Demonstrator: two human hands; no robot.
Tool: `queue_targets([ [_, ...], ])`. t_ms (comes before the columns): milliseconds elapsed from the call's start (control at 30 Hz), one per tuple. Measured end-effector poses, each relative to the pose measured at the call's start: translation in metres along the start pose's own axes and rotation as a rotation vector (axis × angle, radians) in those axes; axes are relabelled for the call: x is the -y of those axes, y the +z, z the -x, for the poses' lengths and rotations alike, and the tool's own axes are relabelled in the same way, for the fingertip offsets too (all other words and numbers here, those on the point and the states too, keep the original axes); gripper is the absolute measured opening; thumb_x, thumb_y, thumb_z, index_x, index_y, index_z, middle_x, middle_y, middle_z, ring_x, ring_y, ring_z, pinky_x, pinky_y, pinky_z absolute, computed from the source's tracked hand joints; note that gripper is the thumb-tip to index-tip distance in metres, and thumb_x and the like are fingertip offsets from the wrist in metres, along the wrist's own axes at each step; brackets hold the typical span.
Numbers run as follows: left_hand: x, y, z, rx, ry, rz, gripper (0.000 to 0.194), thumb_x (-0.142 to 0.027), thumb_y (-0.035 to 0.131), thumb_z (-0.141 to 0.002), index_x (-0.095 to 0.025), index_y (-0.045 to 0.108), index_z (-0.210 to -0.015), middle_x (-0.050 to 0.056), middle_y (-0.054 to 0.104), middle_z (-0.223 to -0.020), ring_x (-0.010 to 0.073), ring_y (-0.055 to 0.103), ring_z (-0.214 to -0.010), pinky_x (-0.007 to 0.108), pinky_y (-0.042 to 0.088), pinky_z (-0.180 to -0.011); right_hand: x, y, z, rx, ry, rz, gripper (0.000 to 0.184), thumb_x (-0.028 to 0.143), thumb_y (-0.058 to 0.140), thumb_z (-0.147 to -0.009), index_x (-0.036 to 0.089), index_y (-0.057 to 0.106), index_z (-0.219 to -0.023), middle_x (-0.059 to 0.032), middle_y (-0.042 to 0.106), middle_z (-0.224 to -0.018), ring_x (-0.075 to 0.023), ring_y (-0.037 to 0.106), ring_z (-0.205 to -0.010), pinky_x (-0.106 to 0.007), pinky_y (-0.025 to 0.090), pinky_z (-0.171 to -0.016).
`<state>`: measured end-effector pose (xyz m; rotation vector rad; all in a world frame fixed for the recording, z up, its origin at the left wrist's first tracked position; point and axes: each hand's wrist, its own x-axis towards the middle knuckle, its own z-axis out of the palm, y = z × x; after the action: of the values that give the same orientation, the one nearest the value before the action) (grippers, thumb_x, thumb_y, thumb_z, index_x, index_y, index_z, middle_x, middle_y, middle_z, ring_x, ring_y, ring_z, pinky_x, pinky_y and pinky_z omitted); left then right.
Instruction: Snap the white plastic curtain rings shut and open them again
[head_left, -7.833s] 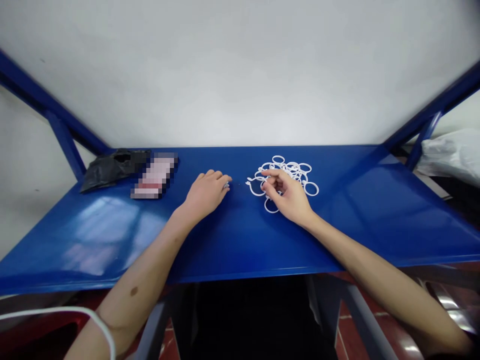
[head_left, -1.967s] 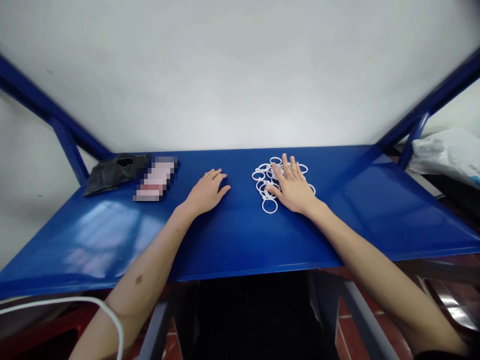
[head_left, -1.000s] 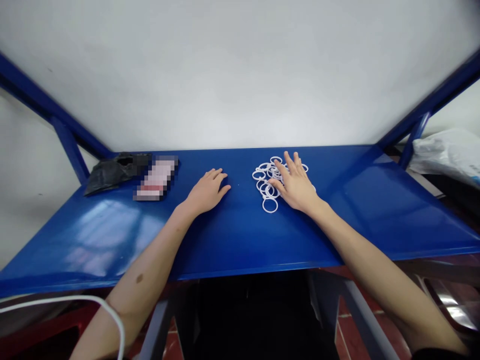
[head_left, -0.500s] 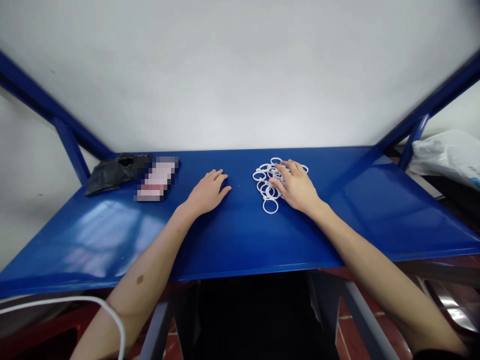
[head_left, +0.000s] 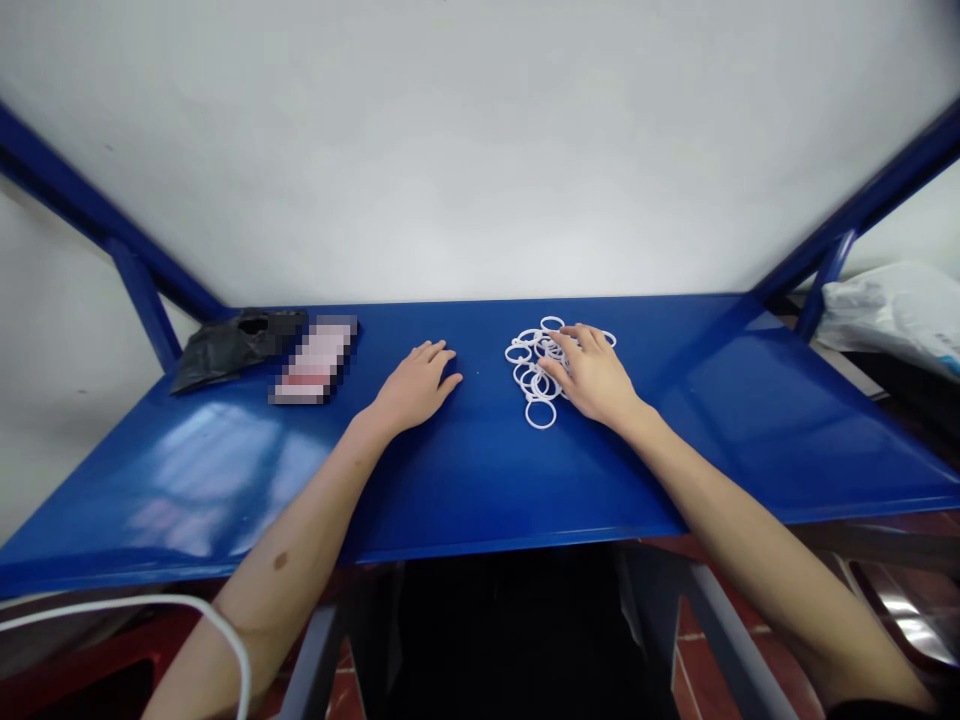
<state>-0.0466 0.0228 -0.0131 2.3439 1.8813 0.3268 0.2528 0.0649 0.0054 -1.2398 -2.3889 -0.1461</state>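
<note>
A heap of several white plastic rings [head_left: 534,368] lies on the blue metal shelf [head_left: 480,470], right of centre. My right hand [head_left: 592,375] rests palm down over the right part of the heap, fingers curved and slightly apart, tips among the rings; it covers some of them. One ring [head_left: 540,414] lies apart at the heap's near edge. My left hand [head_left: 416,385] lies flat on the bare shelf left of the heap, fingers loosely together, holding nothing.
A crumpled black bag [head_left: 229,345] and a blurred pinkish flat object [head_left: 315,360] sit at the shelf's back left. Blue frame posts [head_left: 142,300] rise at both sides. A white bag [head_left: 892,310] lies off to the right. A white cable [head_left: 150,605] runs at lower left.
My right hand's fingers have curled down onto the rings from a raised, stretched pose a second ago. The heap is bunched tighter than at the start. My left hand stays still.
</note>
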Motion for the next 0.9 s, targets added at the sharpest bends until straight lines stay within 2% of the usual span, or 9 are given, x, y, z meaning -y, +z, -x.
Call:
queue_targets([
  [167, -0.002, -0.002, 0.001, 0.0, -0.011, 0.006, 0.051, -0.043, 0.044, -0.102, -0.012, 0.052, -0.143, 0.017, 0.043, -0.158, 0.0337, 0.033, -0.15, 0.051, 0.03, -0.123, -0.011, 0.011, 0.002, 0.094, 0.026, 0.05, 0.07, 0.061, 0.028, -0.103, 0.009, 0.054, -0.143, -0.0244, 0.055, -0.144, -0.0402, 0.046, -0.138, -0.061, 0.04, -0.112],
  [400, -0.002, -0.002, 0.001, 0.016, -0.016, 0.005, 0.052, -0.042, 0.044, -0.102, -0.011, 0.051, -0.143, 0.018, 0.042, -0.158, 0.0342, 0.033, -0.15, 0.051, 0.03, -0.123, -0.018, 0.015, 0.006, 0.184, 0.125, 0.078, 0.084, 0.074, 0.027, -0.097, 0.016, 0.037, -0.157, -0.0178, 0.031, -0.164, -0.0445, 0.021, -0.153, -0.064, 0.027, -0.12],
  [533, -0.008, -0.005, 0.001, -0.043, 0.013, 0.037, 0.044, -0.038, 0.047, -0.101, -0.014, 0.057, -0.136, 0.016, 0.052, -0.151, 0.0328, 0.042, -0.143, 0.052, 0.037, -0.118, -0.011, 0.014, 0.007, 0.2, 0.078, 0.087, 0.09, 0.077, 0.028, -0.094, 0.016, 0.031, -0.159, -0.0173, 0.024, -0.167, -0.0453, 0.013, -0.154, -0.063, 0.022, -0.123],
  [633, -0.031, -0.007, 0.007, -0.158, 0.154, 0.097, 0.033, -0.035, 0.046, -0.102, -0.019, 0.064, -0.124, 0.011, 0.065, -0.13, 0.0267, 0.057, -0.124, 0.046, 0.045, -0.109, -0.009, 0.016, 0.006, 0.168, 0.052, 0.084, 0.085, 0.076, 0.029, -0.095, 0.021, 0.029, -0.16, -0.0141, 0.028, -0.166, -0.0435, 0.016, -0.154, -0.064, 0.021, -0.123],
  [700, -0.055, -0.007, 0.012, -0.177, 0.304, 0.106, 0.031, -0.039, 0.049, -0.101, -0.021, 0.066, -0.12, 0.008, 0.068, -0.118, 0.0248, 0.06, -0.111, 0.045, 0.046, -0.103, -0.01, 0.016, 0.005, 0.148, 0.057, 0.094, 0.083, 0.074, 0.03, -0.096, 0.021, 0.031, -0.159, -0.0145, 0.032, -0.165, -0.0433, 0.018, -0.154, -0.065, 0.022, -0.122],
  [800, -0.085, 0.0, 0.021, -0.091, 0.524, 0.068, 0.036, -0.048, 0.057, -0.098, -0.021, 0.066, -0.121, 0.008, 0.067, -0.109, 0.0249, 0.059, -0.101, 0.042, 0.048, -0.089, -0.009, 0.013, 0.003, 0.133, 0.077, 0.116, 0.079, 0.069, 0.033, -0.098, 0.015, 0.037, -0.156, -0.0188, 0.035, -0.162, -0.0444, 0.019, -0.153, -0.066, 0.022, -0.121],
  [900, -0.096, 0.007, 0.024, -0.065, 0.589, 0.04, 0.026, -0.039, 0.054, -0.1, -0.02, 0.07, -0.11, 0.007, 0.066, -0.101, 0.0223, 0.057, -0.096, 0.038, 0.045, -0.085, -0.004, 0.006, 0.002, 0.112, 0.068, 0.107, 0.075, 0.063, 0.037, -0.1, 0.01, 0.041, -0.153, -0.0227, 0.034, -0.161, -0.0446, 0.021, -0.153, -0.065, 0.023, -0.121],
])
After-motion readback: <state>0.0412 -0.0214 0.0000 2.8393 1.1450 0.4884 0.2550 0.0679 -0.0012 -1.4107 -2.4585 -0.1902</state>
